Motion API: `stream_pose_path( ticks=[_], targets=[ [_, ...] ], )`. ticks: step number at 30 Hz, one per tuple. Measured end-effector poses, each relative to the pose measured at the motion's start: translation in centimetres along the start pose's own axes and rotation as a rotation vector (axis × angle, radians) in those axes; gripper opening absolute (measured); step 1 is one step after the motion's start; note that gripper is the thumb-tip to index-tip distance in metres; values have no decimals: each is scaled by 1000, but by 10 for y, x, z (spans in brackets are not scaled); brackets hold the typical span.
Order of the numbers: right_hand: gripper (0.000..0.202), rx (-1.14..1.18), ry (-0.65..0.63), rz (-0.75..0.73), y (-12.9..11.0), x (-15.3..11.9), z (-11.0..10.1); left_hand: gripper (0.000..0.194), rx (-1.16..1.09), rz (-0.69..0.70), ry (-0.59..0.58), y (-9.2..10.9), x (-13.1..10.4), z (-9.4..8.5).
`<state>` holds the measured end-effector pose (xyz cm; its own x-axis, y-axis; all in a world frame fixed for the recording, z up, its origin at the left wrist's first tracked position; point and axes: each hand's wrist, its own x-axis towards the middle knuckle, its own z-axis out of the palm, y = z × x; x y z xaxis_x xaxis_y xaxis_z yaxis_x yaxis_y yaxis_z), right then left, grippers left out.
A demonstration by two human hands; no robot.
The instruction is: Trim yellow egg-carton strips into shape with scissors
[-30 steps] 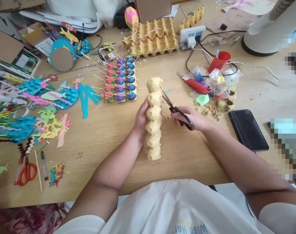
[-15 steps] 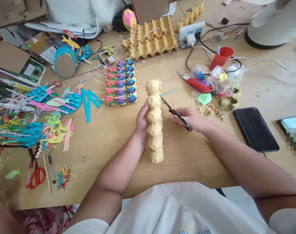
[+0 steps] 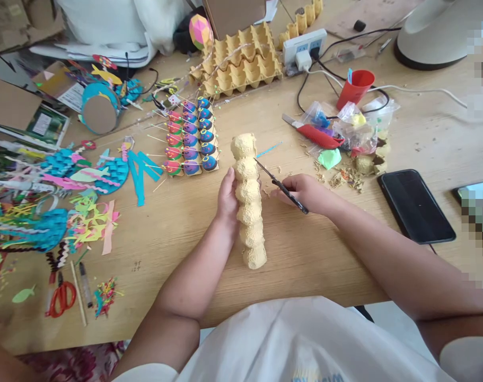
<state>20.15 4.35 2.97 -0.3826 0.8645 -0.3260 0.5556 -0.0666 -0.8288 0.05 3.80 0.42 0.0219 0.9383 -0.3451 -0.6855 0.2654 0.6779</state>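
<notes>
A long tan strip of egg carton [image 3: 249, 212], its several cups bulging toward me, stands lengthwise in front of me. My left hand [image 3: 227, 196] grips it from the left side, the thumb showing along its edge and the other fingers hidden behind. In my right hand [image 3: 305, 192] is a pair of black scissors [image 3: 283, 189], their tip at the strip's right edge near the second cup from the top. Whether the blades are cutting I cannot tell. Beyond the strip sit painted egg-carton strips [image 3: 191, 139] in red, purple and blue, with pins sticking out.
To the right are a red-handled knife [image 3: 316, 136], clay bags [image 3: 354, 127], a red cup [image 3: 356, 87], carton scraps [image 3: 347, 180] and a phone [image 3: 417, 206]. Orange-handled scissors [image 3: 62, 297] and paper crafts [image 3: 52, 223] lie left. Egg trays [image 3: 241, 63] stand behind. Another person's arm [image 3: 6, 350] shows lower left.
The view has shifted slightly, so the table's things appear a little further left. Both hands keep their hold, and the scissors stay at the strip's right edge.
</notes>
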Motion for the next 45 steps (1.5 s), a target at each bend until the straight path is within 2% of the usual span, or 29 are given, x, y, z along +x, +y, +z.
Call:
stream_pose_path(
  ticks=[6, 11, 15, 22, 29, 35, 45],
  targets=[
    [73, -24, -33, 23, -3, -1, -4, 44, 53, -82, 14, 0, 0, -4],
    [70, -30, -28, -8, -4, -4, -5, 44, 48, -48, -49, 1, -2, -4],
    [71, 6, -53, -16, -7, -6, -5, 46, 84, -12, -18, 1, -3, -2],
    [74, 53, -48, 6, -5, -5, -4, 44, 92, -32, 43, 3, -4, 2],
    [73, 6, -14, 24, -4, -4, -1, 45, 96, -1, -9, 1, -2, 0],
    [72, -65, 35, 9, -3, -2, 2, 41, 117, -14, 17, 1, -1, 0],
    [71, -93, 34, -13, -1, 2, 3, 39, 97, -36, -1, -1, 4, -8]
  ],
)
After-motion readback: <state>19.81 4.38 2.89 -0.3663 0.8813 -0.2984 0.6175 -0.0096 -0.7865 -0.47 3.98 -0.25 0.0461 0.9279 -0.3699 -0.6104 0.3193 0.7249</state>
